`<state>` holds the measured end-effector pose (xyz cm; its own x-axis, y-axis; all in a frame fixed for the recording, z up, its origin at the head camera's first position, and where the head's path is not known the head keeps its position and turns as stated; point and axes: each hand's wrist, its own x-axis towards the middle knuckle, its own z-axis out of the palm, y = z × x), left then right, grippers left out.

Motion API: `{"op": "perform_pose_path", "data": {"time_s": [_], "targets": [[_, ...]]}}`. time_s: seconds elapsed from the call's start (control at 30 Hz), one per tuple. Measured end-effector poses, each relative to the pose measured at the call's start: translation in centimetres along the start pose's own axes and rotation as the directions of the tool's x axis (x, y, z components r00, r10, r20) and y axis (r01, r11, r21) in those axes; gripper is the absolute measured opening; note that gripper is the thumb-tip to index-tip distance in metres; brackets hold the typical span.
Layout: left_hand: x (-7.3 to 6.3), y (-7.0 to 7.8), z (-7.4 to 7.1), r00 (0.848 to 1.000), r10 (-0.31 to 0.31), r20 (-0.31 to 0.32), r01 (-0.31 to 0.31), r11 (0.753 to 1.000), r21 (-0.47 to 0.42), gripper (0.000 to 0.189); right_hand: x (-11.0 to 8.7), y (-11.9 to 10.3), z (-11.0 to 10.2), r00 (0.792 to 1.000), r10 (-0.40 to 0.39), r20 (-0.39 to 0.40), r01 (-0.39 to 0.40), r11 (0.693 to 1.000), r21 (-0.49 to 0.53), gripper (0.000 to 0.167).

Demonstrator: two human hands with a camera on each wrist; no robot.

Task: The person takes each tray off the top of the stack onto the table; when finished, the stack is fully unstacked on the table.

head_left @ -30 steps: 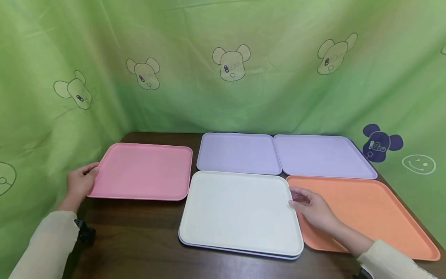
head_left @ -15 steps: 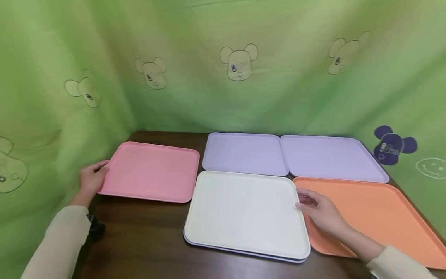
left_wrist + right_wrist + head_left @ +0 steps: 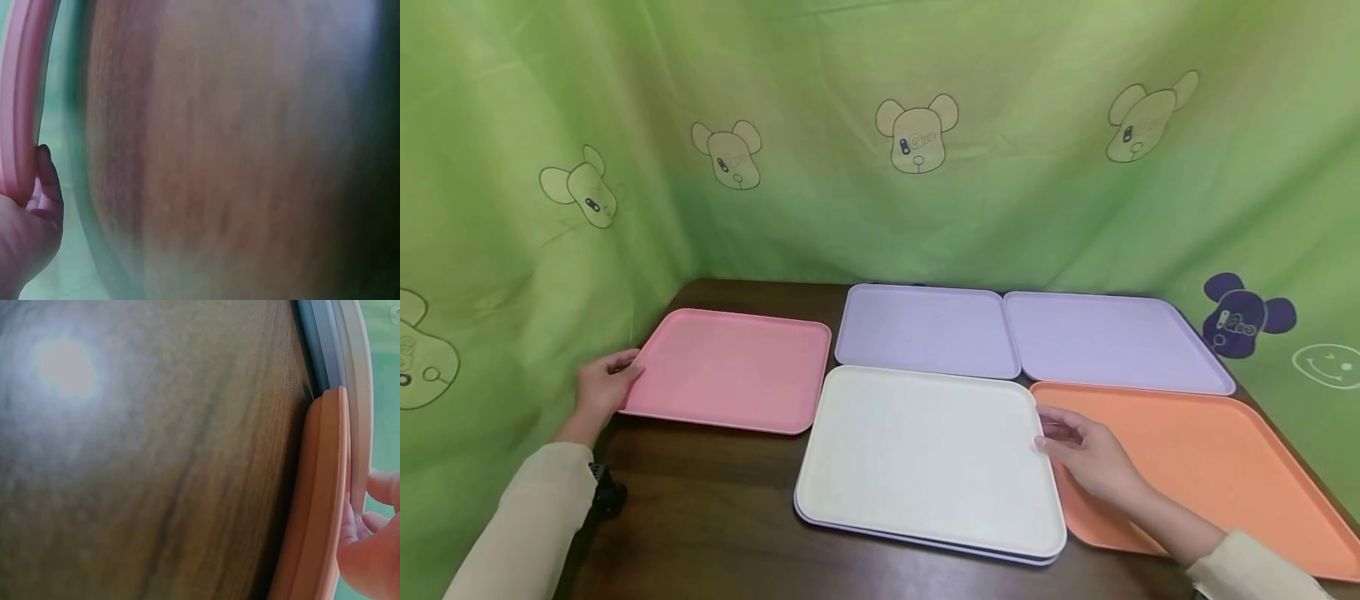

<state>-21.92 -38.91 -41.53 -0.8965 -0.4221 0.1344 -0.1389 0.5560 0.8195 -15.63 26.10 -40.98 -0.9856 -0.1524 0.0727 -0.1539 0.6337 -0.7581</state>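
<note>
1. While the left hand [image 3: 604, 385] grips the left edge of the pink tray [image 3: 730, 371], the right hand [image 3: 1092, 457] pinches the right edge of the white tray [image 3: 932, 462]. Hands well apart from each other.
2. Pink tray: left side of the dark wooden table [image 3: 700, 508], its near right corner just beside the white tray. Whether its gripped end is raised: cannot tell.
3. White tray: centre front, stacked over a lower tray [image 3: 322, 344] whose bluish rim shows beneath. In the right wrist view, the right hand's fingers show between the white and orange rims.
4. Orange tray [image 3: 1210, 475]: right side, next to the white tray, partly behind the right hand and forearm.
5. Back row: left lilac tray [image 3: 928, 331] and right lilac tray [image 3: 1120, 342], side by side.
6. Background: green curtain [image 3: 820, 225], printed with mouse-eared heads.
</note>
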Motion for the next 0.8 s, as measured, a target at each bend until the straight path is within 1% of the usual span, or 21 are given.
{"op": "perform_pose_path", "data": {"time_s": [0.17,0.33,0.5,0.7,0.8], "targets": [[-0.08,-0.01,0.29,0.996,0.016,0.089,-0.017,1.000,0.009,0.042,0.02,-0.01,0.02,1.000,0.003,-0.001,-0.003,1.000,-0.001,0.053],[-0.12,-0.32,0.33,0.984,0.012,0.178,-0.012,1.000,0.002,0.046,0.01,0.13,0.04,1.000,0.001,-0.004,-0.001,1.000,-0.005,0.053],[-0.12,-0.67,0.36,0.975,0.001,0.224,-0.002,1.000,0.008,0.049,0.02,0.25,0.07,1.000,0.003,-0.002,-0.003,1.000,-0.003,0.053],[0.00,-0.83,0.28,0.961,-0.010,0.276,0.012,1.000,-0.005,0.054,0.06,0.20,-0.02,1.000,0.008,0.003,-0.008,1.000,-0.015,0.054],[0.14,-0.91,0.30,0.954,0.004,0.299,-0.009,1.000,0.014,0.056,0.02,0.19,-0.03,1.000,0.015,0.005,-0.014,1.000,-0.015,0.054]]}}
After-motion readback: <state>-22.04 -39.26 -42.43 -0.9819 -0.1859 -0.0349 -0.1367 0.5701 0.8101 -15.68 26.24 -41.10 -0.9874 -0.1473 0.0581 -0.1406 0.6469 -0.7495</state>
